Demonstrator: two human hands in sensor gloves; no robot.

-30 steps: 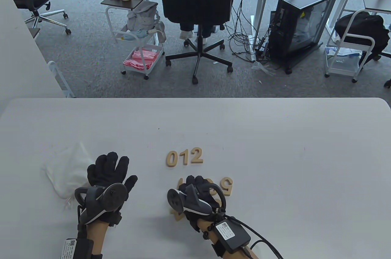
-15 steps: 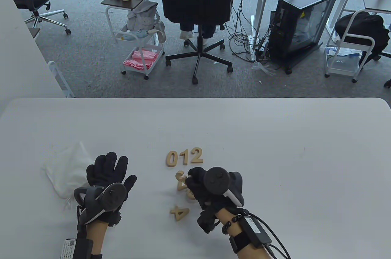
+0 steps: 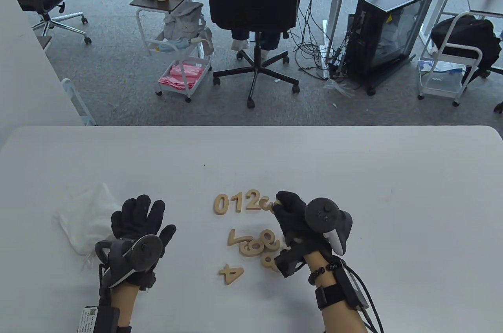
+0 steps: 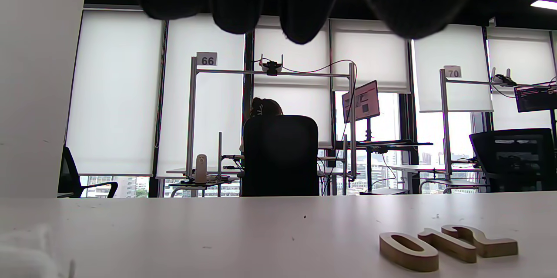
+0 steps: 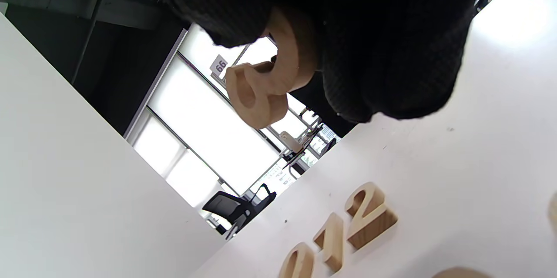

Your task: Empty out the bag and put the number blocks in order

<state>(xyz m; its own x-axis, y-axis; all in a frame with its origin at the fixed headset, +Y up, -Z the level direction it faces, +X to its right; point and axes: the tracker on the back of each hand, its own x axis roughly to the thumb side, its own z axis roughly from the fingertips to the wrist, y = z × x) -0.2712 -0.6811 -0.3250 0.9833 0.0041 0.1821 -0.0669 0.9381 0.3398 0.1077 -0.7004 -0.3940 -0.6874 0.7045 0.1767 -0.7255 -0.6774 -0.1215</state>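
Wooden number blocks 0, 1 and 2 (image 3: 237, 202) lie in a row on the white table (image 3: 353, 176); they also show in the left wrist view (image 4: 448, 246) and the right wrist view (image 5: 343, 230). My right hand (image 3: 289, 207) pinches a wooden 3 (image 3: 266, 204) just right of the 2, slightly above the table; the block shows in the right wrist view (image 5: 265, 91). Several loose blocks (image 3: 255, 246) and a 4 (image 3: 231, 273) lie nearer me. My left hand (image 3: 137, 219) rests flat and open on the table beside the white cloth bag (image 3: 88, 217).
The bag lies crumpled at the left. An office chair (image 3: 251, 15), carts and a computer case (image 3: 387, 30) stand on the floor beyond the table's far edge.
My right hand lifted a block from the loose pile and moved it up and right to the end of the 0-1-2 row. The pile is now uncovered. The left hand stayed still.
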